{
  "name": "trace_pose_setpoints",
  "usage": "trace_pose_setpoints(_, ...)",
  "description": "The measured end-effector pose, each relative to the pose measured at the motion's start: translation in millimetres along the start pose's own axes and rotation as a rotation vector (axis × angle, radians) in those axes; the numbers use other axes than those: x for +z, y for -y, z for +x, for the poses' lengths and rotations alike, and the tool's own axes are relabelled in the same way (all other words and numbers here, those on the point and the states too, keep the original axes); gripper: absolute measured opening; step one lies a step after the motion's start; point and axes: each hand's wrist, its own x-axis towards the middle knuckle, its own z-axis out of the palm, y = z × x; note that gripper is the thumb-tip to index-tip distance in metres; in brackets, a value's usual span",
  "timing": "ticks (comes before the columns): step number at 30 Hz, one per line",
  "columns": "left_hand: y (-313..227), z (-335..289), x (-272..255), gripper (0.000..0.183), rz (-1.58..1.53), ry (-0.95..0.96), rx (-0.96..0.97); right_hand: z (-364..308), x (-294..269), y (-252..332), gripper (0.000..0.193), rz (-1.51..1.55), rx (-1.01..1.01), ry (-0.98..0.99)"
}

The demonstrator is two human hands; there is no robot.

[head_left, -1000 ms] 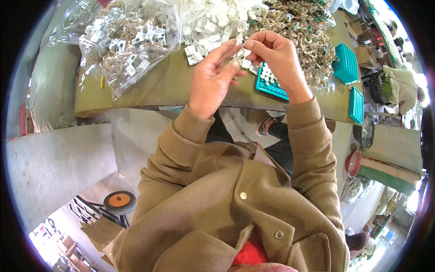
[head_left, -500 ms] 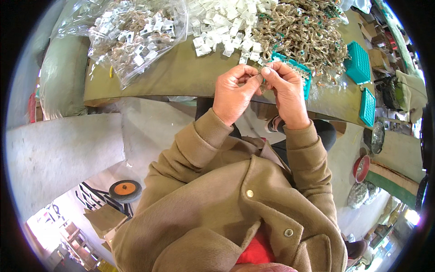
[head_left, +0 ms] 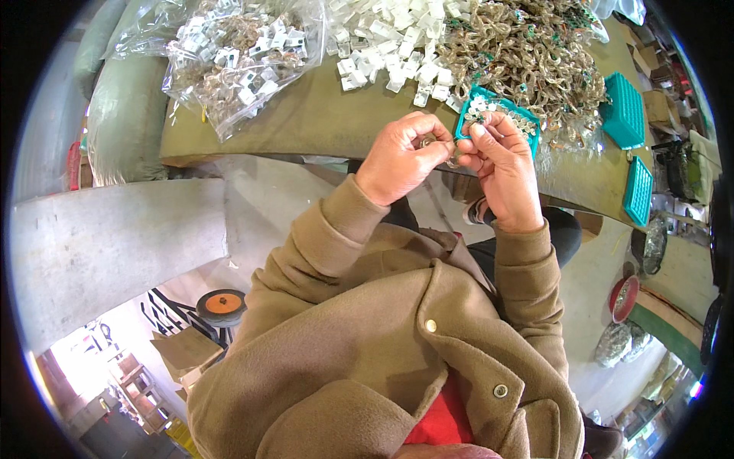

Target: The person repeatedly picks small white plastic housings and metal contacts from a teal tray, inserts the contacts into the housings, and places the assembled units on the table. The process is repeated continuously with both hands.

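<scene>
My left hand (head_left: 404, 158) is closed at the near side of the table, its fingertips pinching a small bundle of thin translucent wire (head_left: 452, 161), mostly covered by the fingers. Close to its right, my right hand (head_left: 506, 170) has thumb and forefinger pinched together; the small item at their tips is too tiny to name. Just beyond my right fingers lies a teal plastic basket (head_left: 537, 142) with small clear round pieces (head_left: 523, 122) inside. Behind it rises a heap of brownish translucent wire coils (head_left: 527, 57) with green bits.
White plastic housings (head_left: 390, 46) are piled at the back middle. To the left lies a clear bag (head_left: 237, 65) of white housings and wires. Teal baskets (head_left: 623, 111) and another teal tray (head_left: 638, 191) stand at the table's right edge. A wheel (head_left: 222, 306) is at lower left.
My hands have moved slightly apart; the right one has shifted toward the teal basket. The whole view has moved a little, so the table contents appear farther right.
</scene>
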Motion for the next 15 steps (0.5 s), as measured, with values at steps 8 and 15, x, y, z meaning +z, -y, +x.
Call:
trace_pose_setpoints(8,4.9,45.3,-38.9,0.023,0.542,-0.433,0.155,2.4,1.9,-8.1,0.005,-0.083,-0.020,0.058)
trace_pose_setpoints(15,24.4,65.8,-41.2,0.024,0.903,-0.459,0.215,0.2,6.5,-17.7,0.006,-0.186,-0.021,0.103)
